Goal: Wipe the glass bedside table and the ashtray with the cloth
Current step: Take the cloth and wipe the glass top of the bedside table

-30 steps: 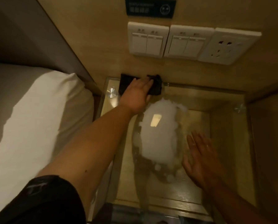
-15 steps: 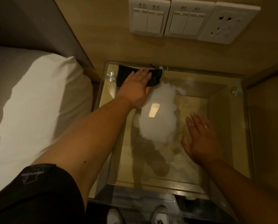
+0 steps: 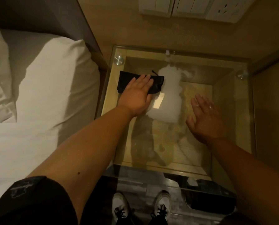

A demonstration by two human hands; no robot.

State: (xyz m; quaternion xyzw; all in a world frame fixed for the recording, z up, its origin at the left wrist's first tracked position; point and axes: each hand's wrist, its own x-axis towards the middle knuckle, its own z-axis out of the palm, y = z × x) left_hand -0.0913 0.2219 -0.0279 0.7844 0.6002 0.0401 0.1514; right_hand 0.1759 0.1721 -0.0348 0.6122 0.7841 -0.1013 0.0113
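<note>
Glass bedside table (image 3: 242, 120) was seen from above, set between the bed (image 3: 38, 95) and a wooden wall. A black cloth (image 3: 127, 80) was laid flat on the glass, near the back left part of the top. It had been pulled toward the person since half a second before, when it was pushed up against the back edge by the wall. The left hand (image 3: 136, 95) was pressed flat on the cloth, fingers spread out and not curled around it. The right hand (image 3: 203, 117) was held open with the palm down over the right side of the glass, gripping nothing, much as it was before; whether it was touching the glass could not be told. A white patch of light (image 3: 168, 98) was seen on the glass between the two hands. White shoes (image 3: 121, 207) were seen on the floor below, more than before
</note>
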